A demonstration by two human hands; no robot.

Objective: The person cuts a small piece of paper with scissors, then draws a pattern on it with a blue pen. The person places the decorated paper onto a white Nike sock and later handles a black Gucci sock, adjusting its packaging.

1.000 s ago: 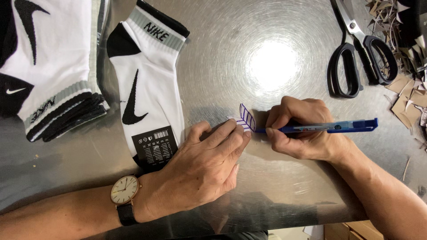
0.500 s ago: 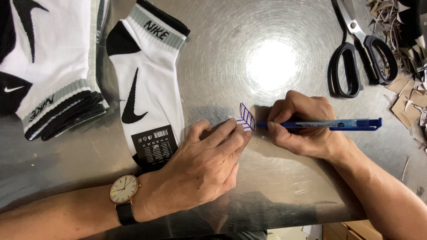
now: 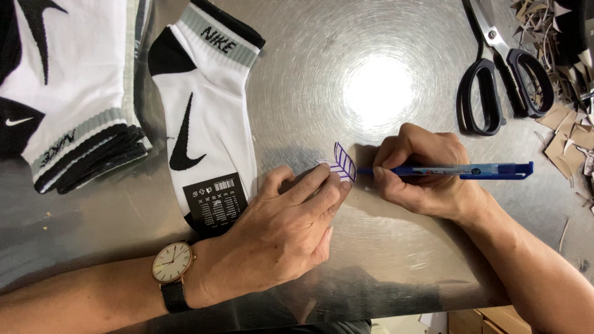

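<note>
While the left hand (image 3: 281, 232), wearing a wristwatch (image 3: 171, 263), presses curled fingers on a small paper cut-out (image 3: 339, 164) with purple lines on the steel bench (image 3: 322, 74), the right hand (image 3: 427, 167) grips a blue pen (image 3: 461, 169), its tip at the cut-out. Beyond lies a white sock (image 3: 204, 117) bearing a black rectangular label (image 3: 216, 201), then black scissors (image 3: 495, 68).
</note>
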